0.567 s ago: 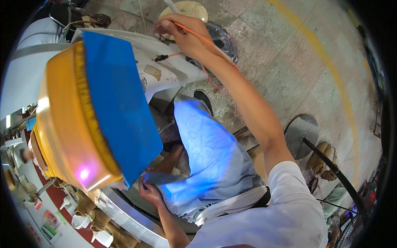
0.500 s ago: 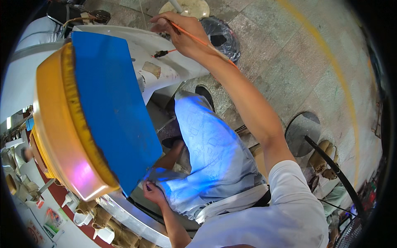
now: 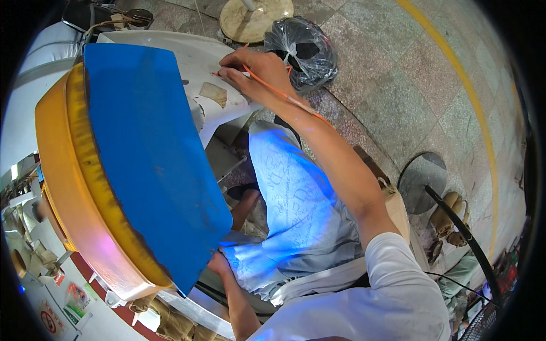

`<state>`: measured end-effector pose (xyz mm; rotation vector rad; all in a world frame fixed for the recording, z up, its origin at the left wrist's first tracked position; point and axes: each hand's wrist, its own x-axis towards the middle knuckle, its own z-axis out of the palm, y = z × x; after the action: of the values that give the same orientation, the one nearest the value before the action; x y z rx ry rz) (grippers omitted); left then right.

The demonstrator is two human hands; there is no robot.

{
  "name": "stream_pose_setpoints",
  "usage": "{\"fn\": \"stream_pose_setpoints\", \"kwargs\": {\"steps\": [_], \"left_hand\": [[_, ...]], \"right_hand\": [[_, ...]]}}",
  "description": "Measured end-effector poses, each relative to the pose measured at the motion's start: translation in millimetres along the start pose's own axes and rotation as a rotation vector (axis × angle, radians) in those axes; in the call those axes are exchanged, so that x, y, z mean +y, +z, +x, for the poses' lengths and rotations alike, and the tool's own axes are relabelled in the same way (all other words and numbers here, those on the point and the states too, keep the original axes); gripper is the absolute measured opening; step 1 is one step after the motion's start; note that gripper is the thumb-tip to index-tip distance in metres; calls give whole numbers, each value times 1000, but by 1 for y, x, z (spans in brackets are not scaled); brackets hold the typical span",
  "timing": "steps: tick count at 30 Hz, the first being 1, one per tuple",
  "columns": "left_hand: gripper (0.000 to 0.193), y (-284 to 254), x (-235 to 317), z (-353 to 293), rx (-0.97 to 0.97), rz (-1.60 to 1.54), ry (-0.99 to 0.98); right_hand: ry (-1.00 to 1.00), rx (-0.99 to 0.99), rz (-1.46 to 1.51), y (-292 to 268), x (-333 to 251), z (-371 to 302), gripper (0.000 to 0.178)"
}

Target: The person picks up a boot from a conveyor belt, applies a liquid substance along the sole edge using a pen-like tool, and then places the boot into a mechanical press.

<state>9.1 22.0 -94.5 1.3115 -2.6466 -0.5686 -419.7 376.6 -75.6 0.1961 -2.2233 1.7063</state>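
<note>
At the upper middle, my right hand (image 3: 264, 74) is closed, thumb against fingers, over a white machine bed. An orange cord (image 3: 259, 84) runs through it and along the inside of the wrist; a small orange end shows at the fingertips. My left hand (image 3: 219, 265) is low, beside my knee, with its fingers mostly hidden behind the lower edge of a blue sheet (image 3: 153, 159). What it touches there I cannot make out. The large flat sheet stands in front of a yellow-orange rounded casing (image 3: 85, 187) and hides much of the space below it.
A tied black plastic bag (image 3: 307, 62) and a round stand base (image 3: 233, 23) are on the tiled floor beyond my right hand. A grey disc (image 3: 422, 176) and brown shoes (image 3: 449, 213) lie to the right. White machine bed (image 3: 187, 57) extends behind the sheet.
My right hand has come down and nearer, its fingers closing where a black-tipped end of orange cord hung before. My left hand's fingers have slipped behind the blue sheet. The view has shifted slightly.
</note>
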Motion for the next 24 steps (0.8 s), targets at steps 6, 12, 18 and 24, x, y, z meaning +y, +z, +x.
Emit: {"fn": "stream_pose_setpoints", "kwargs": {"steps": [6, 12, 18, 24], "left_hand": [[23, 1, 15, -7, -34, 90, 13], [22, 4, 0, -3, -27, 140, 86], [21, 7, -23, 5, -37, 127, 119], [21, 5, -16, 3, -5, 154, 173]], "right_hand": [[113, -59, 11, -5, -6, -1, 19], [31, 15, 28, -2, -4, -1, 18], [25, 22, 32, 0, -6, -1, 18], [17, 21, 9, 3, -5, 0, 16]]}}
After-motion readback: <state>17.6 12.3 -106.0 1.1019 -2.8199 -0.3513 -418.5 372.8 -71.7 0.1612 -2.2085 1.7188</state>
